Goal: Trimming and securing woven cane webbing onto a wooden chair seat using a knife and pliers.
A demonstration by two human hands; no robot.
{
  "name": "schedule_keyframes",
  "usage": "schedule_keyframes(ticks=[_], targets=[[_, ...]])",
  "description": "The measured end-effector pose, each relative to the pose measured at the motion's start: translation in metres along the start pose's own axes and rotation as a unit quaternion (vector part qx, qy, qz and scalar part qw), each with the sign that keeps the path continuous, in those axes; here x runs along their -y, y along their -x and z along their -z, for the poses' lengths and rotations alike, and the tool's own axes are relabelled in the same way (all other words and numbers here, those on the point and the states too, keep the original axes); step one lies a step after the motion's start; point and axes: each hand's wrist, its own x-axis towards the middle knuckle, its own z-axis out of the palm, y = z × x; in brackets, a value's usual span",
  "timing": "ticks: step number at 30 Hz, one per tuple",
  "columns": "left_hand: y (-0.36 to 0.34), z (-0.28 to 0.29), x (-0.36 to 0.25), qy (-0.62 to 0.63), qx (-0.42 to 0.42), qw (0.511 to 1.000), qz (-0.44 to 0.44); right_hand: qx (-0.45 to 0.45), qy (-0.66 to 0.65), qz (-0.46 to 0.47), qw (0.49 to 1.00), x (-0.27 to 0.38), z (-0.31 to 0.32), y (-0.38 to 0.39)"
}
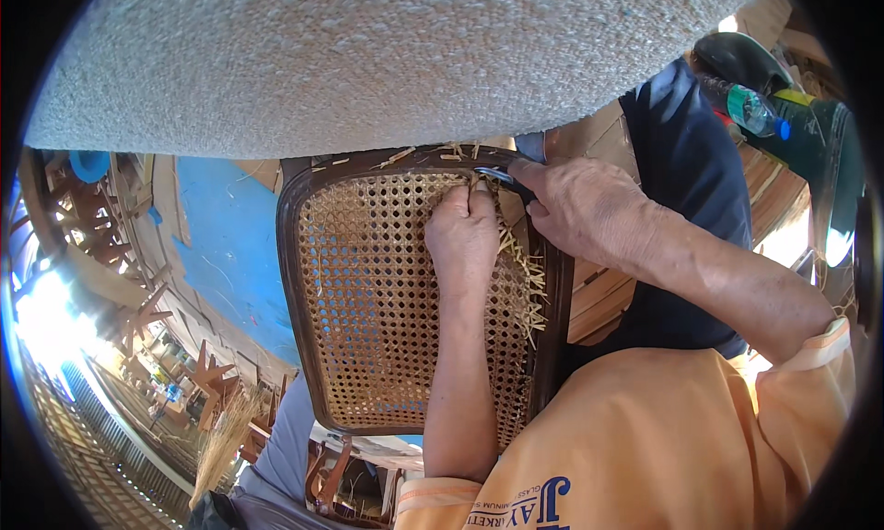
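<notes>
A dark wooden frame (287, 254) with a woven cane panel (378, 281) lies across my lap. My left hand (460, 231) rests on the weave near the far rail, thumb and fingers pinched on a thin cane strand (475, 175). From the right, my right hand (580, 203) is closed around a small tool (497, 174) with a shiny metal tip and a dark handle. The tip reaches the rail right beside my left thumb. My fingers hide part of the tool, so its exact kind is unclear. Cut cane ends (534, 295) stick up along the panel's right side.
A large grey textured surface (405, 60) covers the far side. Left lies a blue sheet (226, 244); wooden pieces (212, 373) and a straw bundle (226, 438) are beyond it. At far right are a plastic bottle (755, 111), a dark green container (815, 152) and wooden boards (778, 194).
</notes>
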Motion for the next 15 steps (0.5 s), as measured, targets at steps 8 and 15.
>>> schedule_keyframes(ticks=[8,15], targets=[[0.002,0.001,0.000,0.094,0.014,0.995,0.018,-0.019,0.141,0.048,0.989,0.020,-0.009,-0.002],[0.003,0.003,0.005,0.080,0.008,0.995,-0.050,-0.011,0.165,-0.009,0.986,0.052,-0.023,0.001]])
